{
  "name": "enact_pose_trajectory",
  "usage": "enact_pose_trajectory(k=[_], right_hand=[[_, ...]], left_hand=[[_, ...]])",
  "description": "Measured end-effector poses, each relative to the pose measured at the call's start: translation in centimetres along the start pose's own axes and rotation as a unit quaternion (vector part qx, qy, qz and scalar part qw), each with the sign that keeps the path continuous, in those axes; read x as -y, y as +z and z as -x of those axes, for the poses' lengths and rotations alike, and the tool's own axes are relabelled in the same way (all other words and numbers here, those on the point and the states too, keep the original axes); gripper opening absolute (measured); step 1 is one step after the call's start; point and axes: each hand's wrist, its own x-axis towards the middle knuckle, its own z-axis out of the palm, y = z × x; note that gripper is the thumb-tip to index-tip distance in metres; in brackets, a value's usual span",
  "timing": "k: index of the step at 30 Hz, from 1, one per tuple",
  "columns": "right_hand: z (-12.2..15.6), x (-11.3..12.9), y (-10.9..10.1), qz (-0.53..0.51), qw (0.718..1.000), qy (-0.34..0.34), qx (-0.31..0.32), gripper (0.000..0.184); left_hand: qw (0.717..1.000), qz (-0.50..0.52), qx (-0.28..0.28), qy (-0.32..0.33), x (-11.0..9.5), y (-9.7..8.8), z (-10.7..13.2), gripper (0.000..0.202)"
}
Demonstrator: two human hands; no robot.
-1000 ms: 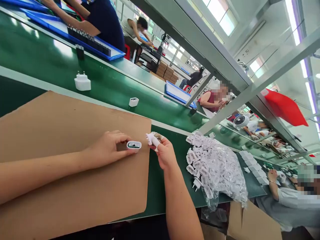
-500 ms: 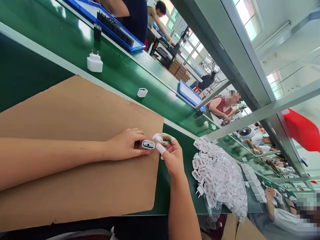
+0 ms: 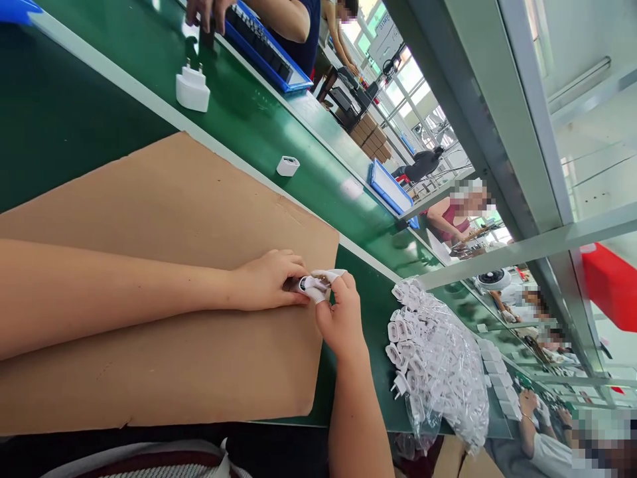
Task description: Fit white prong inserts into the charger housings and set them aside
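By the left hand (image 3: 271,280), over a flat brown cardboard sheet (image 3: 199,368), a white plastic charger housing (image 3: 301,285) is gripped; at its open end, a mostly hidden piece (image 3: 323,281) seems pinched by the right hand (image 3: 343,312). Fitting appears in hand; careful alignment is called for next.

Left hand (image 3: 266,280): finger ends partly hidden at the casing (image 3: 301,284); left arm (image 3: 114,285) cut off by the left edge.
Casing: mostly covered by both hands, its inside too small to read.
Right hand (image 3: 342,313): right arm (image 3: 355,411) cut off by the bottom edge.
Plug (image 3: 323,281): outline lost among fingers; whether it touches the casing, cannot tell.
Cardboard (image 3: 199,372): cut off at left, partly under the left arm.
Bag (image 3: 442,372): glare muddles the pieces inside.
Co-worker's hand (image 3: 206,12): cut off at top, covering part of a black block (image 3: 206,38).
Red thing (image 3: 612,287): cut off at right.
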Motion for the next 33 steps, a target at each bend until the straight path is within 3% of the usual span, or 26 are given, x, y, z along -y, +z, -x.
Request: enact_pose_trajectory(k=[6,14,17,21,27,33], right_hand=[[0.0,0.1,0.7,0.0,0.999,-0.038,-0.029,0.045],[-1.3,0.5,0.2,0.037,0.999,0.002,0.028,0.038],[-1.5,0.5,-0.1,0.032,0.999,-0.011,0.042,0.039],[-0.9,0.3,0.1,0.011,0.999,-0.04,0.014,0.036],[0.1,0.1,0.2,-0.028,0.997,-0.021,-0.063,0.031],[-0.2,0.7,0.2,0.003,0.999,-0.048,-0.008,0.036]], left_hand=[[1.0,0.004,0.0,-0.013,-0.1,0.0,-0.1,0.031],[1.0,0.009,0.0,-0.017,0.0,0.1,-0.1,0.036],[1.0,0.011,0.005,-0.024,-0.2,-0.1,-0.1,0.033],[0.999,0.007,0.013,-0.03,-0.5,-0.4,0.1,0.03],[0.999,0.013,0.003,-0.031,-0.6,-0.2,0.2,0.033],[0.999,0.02,0.003,-0.033,-0.6,-0.1,0.2,0.03]])
